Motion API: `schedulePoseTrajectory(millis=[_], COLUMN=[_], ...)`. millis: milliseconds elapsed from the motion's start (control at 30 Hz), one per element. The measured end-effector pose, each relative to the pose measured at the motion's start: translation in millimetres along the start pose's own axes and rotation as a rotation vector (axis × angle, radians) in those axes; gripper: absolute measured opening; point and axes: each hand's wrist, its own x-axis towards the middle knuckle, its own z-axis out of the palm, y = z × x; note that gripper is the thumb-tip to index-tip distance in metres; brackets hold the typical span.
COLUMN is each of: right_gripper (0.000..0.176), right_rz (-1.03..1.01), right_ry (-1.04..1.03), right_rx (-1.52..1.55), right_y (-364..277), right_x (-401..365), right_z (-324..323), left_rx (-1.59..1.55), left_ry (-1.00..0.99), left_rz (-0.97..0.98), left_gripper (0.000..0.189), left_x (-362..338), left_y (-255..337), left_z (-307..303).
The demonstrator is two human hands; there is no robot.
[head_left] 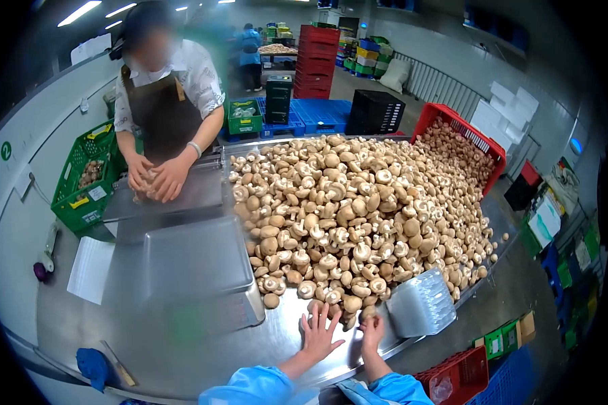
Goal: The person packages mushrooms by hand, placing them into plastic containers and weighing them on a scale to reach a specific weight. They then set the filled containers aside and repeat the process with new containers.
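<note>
Steel worktable (282, 337), mushrooms (348, 223) heaped toward twelve o'clock.
Left hand (319, 336) spread at heap's edge, steel showing toward nine; right hand (371, 335) curled, grip unclear.

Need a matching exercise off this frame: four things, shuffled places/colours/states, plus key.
Column one
1. left hand
2. right hand
3. crate at the far right of the mushroom pile
4. plastic trays

Column two
A. red, tipped toward the pile
B. stacked just right of the right hand
C. curled, at the pile's near edge
D. spread open

Pairs
1-D; 2-C; 3-A; 4-B
</note>
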Motion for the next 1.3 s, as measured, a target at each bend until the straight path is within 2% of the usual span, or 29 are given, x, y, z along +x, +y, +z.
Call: schedulePoseTrajectory(millis=[67,133,167,267,367,500,533,567,600,633,667,700,733,767,800,833,867,933,967,1000,1033,1067,1100,1133,1167,1200,1267,1300], right_gripper=[0.041,0.047,0.054,0.059,0.059,0.058,0.058,0.059,0.06,0.061,0.06,0.06,0.059,0.058,0.059,0.061,0.063,0.065,0.066,0.067,0.068,0.07,0.072,0.073,0.078,0.079,0.081,0.087], right_rz=[-0.225,-0.388,-0.392,-0.595,-0.498,-0.462,-0.491,-0.403,-0.529,-0.643,-0.671,-0.675,-0.608,-0.705,-0.757,-0.826,-0.893,-1.003,-1.011,-1.011,-1.012,-0.874,-0.743,-0.618,-0.492,-0.48,-0.446,-0.53], right_ry=[-0.095,-0.278,-0.374,-0.451,-0.538,-0.484,-0.48,-0.489,-0.494,-0.468,-0.428,-0.431,-0.381,-0.313,-0.257,-0.198,-0.125,0.049,0.105,0.166,0.226,0.131,0.027,-0.086,-0.167,-0.204,-0.276,-0.219], right_rx=[-0.323,-0.442,-0.485,-0.672,-0.618,-0.607,-0.65,-0.626,-0.646,-0.672,-0.698,-0.689,-0.681,-0.681,-0.786,-0.769,-0.823,-0.942,-0.99,-1.046,-1.106,-1.144,-1.175,-1.196,-1.074,-1.078,-1.095,-1.195], right_y=[-12,-40,-46,-55,-62,-76,-82,-88,-80,-96,-97,-111,-136,-148,-163,-173,-185,-206,-210,-215,-217,-219,-223,-229,-237,-244,-254,-237], right_x=[-30,-58,-64,-65,-61,-57,-56,-52,-40,-41,-34,-29,-38,-39,-40,-40,-37,-28,-19,-10,-3,3,10,13,9,5,0,11], right_z=[10,26,28,28,27,21,18,12,0,-4,-14,-21,-22,-26,-33,-38,-44,-60,-66,-75,-88,-104,-119,-126,-123,-119,-118,-132], left_rx=[-0.024,-0.032,-0.022,-0.041,-0.099,-0.138,-0.125,-0.142,-0.151,-0.157,-0.176,-0.356,-0.32,-0.626,-0.967,-1.131,-1.235,-1.033,-0.892,-0.742,-0.646,-0.886,-0.934,-0.951,-1.11,-0.93,-1.0,-0.814], left_ry=[0.02,0.002,0.031,0.086,0.123,0.205,0.255,0.38,0.501,0.59,0.823,0.971,1.186,1.346,1.51,1.528,1.468,1.47,1.515,1.507,1.273,1.19,1.172,0.929,0.849,0.627,0.027,-0.146], left_rz=[-0.023,-0.062,-0.067,-0.114,-0.124,-0.117,-0.138,-0.097,-0.063,-0.115,-0.096,-0.177,-0.143,-0.195,-0.085,-0.138,-0.021,0.132,0.065,0.013,0.082,-0.052,-0.281,-0.33,-0.403,-0.318,-0.343,-0.357], left_gripper=[0.097,0.099,0.101,0.1,0.102,0.103,0.105,0.104,0.104,0.103,0.098,0.091,0.083,0.072,0.062,0.055,0.052,0.048,0.048,0.044,0.039,0.038,0.04,0.042,0.047,0.036,0.057,0.065], left_x=[-3,-5,-5,-6,-8,-9,-7,-1,4,10,20,27,32,33,24,11,-5,-22,-24,-26,-31,-27,-15,-16,-10,-11,-37,-44], left_y=[0,0,-2,-8,-17,-38,-44,-54,-67,-79,-104,-121,-143,-166,-172,-173,-184,-174,-169,-186,-193,-186,-154,-136,-122,-127,-63,-30], left_z=[0,-4,-4,-2,-9,-31,-47,-67,-97,-146,-190,-249,-310,-360,-411,-452,-475,-475,-459,-430,-409,-359,-318,-272,-211,-132,-63,-53])
